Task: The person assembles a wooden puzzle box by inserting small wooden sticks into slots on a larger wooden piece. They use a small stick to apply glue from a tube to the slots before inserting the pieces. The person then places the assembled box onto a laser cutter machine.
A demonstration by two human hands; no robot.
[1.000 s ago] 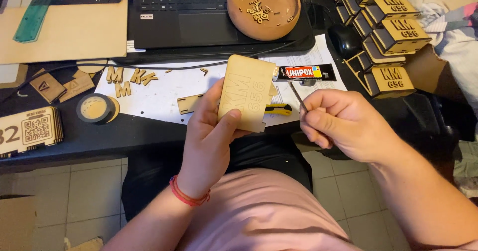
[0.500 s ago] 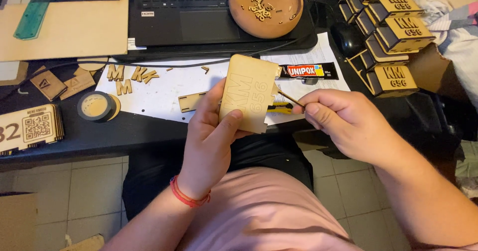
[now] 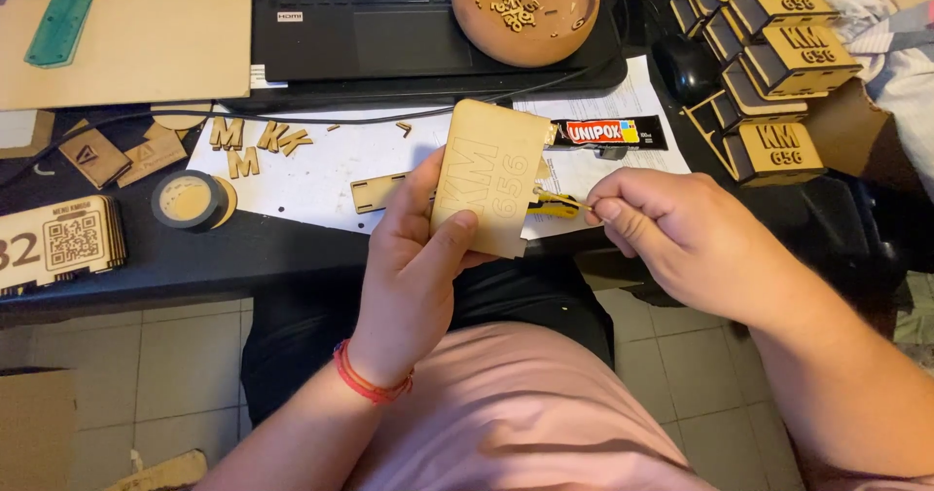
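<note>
Left hand [image 3: 413, 257] is clamped on a thin wooden panel [image 3: 491, 178], thumb across the lower front face, fingers behind; the panel is held in the air above the near edge of the worktop [image 3: 195, 262], over the lap. Right hand [image 3: 671, 233] is pinched shut on a thin stick [image 3: 564, 202], whose tip meets the panel's right edge; what the stick is made of cannot be told at this size.

Handling, as judged: the panel looks light, stiff and flat, cut sheet with engraved characters; probably brittle at corners and slots; dry surface, not slippery. Best held by the edges or lower face, as now, clear of the right edge where the stick works.

Orientation: long axis runs near upright, tilted slightly to the right at the top; engraved face toward the camera, characters turned sideways.

Just behind lie a glue tube [image 3: 608, 133], a yellow tool [image 3: 556, 204] partly hidden, and white paper [image 3: 321, 170].
</note>
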